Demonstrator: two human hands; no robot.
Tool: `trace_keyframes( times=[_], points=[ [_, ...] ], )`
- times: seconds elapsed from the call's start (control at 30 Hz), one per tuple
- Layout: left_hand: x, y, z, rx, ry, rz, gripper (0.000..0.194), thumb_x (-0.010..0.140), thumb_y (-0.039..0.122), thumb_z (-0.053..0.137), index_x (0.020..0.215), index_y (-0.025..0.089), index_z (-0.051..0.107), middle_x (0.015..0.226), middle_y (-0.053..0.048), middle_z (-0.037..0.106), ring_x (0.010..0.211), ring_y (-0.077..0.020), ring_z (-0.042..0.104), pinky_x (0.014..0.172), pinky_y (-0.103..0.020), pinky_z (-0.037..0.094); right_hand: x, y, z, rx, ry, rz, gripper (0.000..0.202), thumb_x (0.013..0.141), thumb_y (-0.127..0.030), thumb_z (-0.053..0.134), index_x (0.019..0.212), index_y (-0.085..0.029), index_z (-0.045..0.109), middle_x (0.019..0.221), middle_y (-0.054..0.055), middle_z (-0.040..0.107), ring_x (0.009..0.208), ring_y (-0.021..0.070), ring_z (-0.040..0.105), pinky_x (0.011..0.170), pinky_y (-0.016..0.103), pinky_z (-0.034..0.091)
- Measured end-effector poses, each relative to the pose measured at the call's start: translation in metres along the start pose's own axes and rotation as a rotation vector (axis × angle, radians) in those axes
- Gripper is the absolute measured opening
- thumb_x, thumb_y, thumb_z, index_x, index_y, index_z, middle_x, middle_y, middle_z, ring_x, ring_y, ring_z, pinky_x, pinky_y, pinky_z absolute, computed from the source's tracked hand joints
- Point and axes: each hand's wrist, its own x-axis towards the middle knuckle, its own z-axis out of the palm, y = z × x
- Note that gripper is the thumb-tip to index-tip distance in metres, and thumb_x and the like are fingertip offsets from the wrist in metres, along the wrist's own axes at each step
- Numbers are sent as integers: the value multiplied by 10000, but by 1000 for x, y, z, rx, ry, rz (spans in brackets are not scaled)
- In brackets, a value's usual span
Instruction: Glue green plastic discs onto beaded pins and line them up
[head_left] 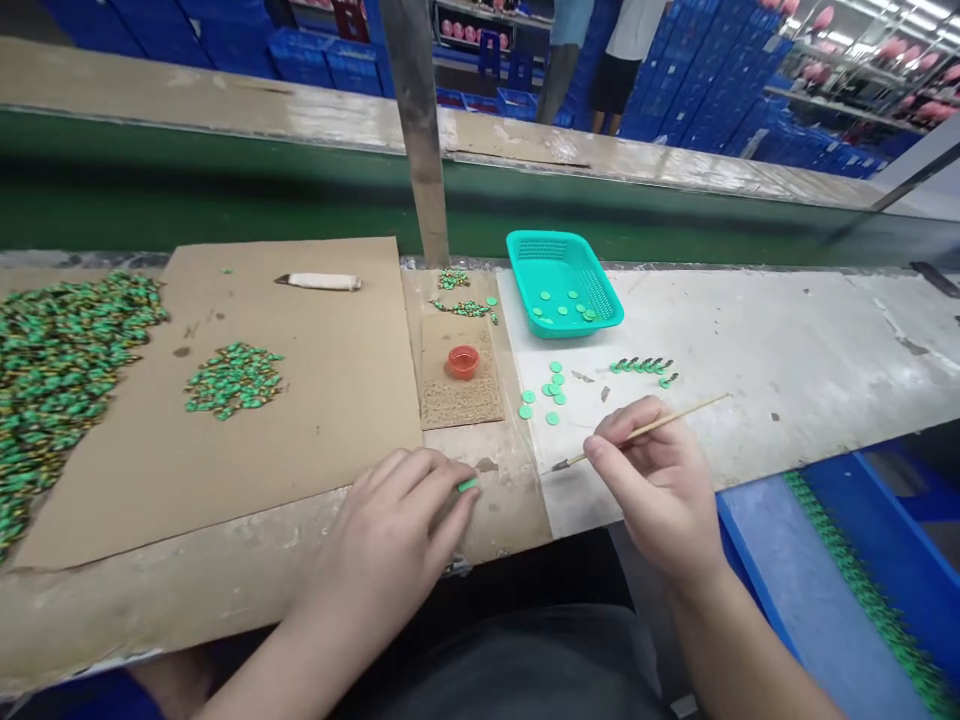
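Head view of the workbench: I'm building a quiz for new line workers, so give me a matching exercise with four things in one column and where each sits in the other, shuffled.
Things:
1. thin wooden brush stick
2. small green plastic disc
3. small red plastic cap
4. teal plastic mesh basket

Places:
A. on the small brown cardboard square
B. at the back of the white bench surface, with green discs inside
C. pinched in the right hand
D. at the fingertips of the left hand

Pairs: 1-C, 2-D, 3-A, 4-B
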Motion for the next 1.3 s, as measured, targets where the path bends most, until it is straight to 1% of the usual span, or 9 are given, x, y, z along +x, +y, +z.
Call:
trace_keyframes(
  times=[0.07,0.2,0.37,0.43,0.53,0.6,0.73,1.03,1.3],
  points=[
    [-4,-1,2,-11,15,-18,109,1220,293,640,1188,256,737,1064,7,768,966,-192,741,888,-371,552,8,-1,9,0,-37,13,116,984,-155,865,965,-254,810,774,-48,742,657,93,688,608,174,572],
    [-6,-8,-5,-75,-1,-57,172,1249,391,615,1280,260,722,1134,1,759,1044,-184,741,938,-345,564,25,0,25,14,-131,-7,122,1113,-232,788,1012,-237,857,781,-17,828,697,126,792,695,234,682],
    [-2,-16,-9,-104,-16,18,223,1268,310,534,1223,277,750,1051,28,736,955,-158,718,863,-330,550,49,1,44,-3,-172,-69,46,1117,-210,789,1111,-240,824,897,-15,873,801,142,855,751,265,723],
    [-6,-17,-7,-75,9,35,233,1268,308,535,1260,248,760,1078,14,761,988,-172,734,900,-356,558,59,0,54,-80,-177,-141,68,1125,-215,776,1067,-248,788,897,-22,844,784,142,839,727,275,709],
    [-19,-18,-3,-7,23,136,276,1245,226,535,1384,211,773,1304,-33,824,1216,-222,757,1078,-416,556,77,1,69,-256,-198,-302,136,1139,-254,765,1006,-259,736,924,-16,796,795,148,804,735,302,681],
    [-28,-17,-1,24,29,219,308,1215,152,525,1355,186,797,1421,-56,830,1312,-276,735,1152,-482,520,87,5,79,-368,-242,-403,182,1151,-281,758,976,-262,711,912,-14,772,783,148,759,721,307,643],
    [-35,-16,4,0,74,230,265,1200,156,559,1177,170,823,1323,-63,863,1216,-312,701,1074,-513,471,101,21,93,-511,-281,-530,283,1174,-285,727,903,-260,647,853,-14,731,740,148,664,687,314,555],
    [-43,-19,17,-45,158,190,313,1234,212,514,1199,173,822,1370,-81,854,1276,-310,706,1160,-493,453,104,36,104,-564,-294,-574,295,1183,-243,727,902,-255,639,846,-24,702,743,140,635,702,301,513],
    [-47,-19,22,-89,197,182,208,1183,185,620,1205,187,826,1382,-69,850,1306,-287,708,1295,-462,451,105,38,106,-587,-298,-547,292,1168,-233,741,896,-252,636,831,-31,684,735,136,633,703,286,513]
  ],
)
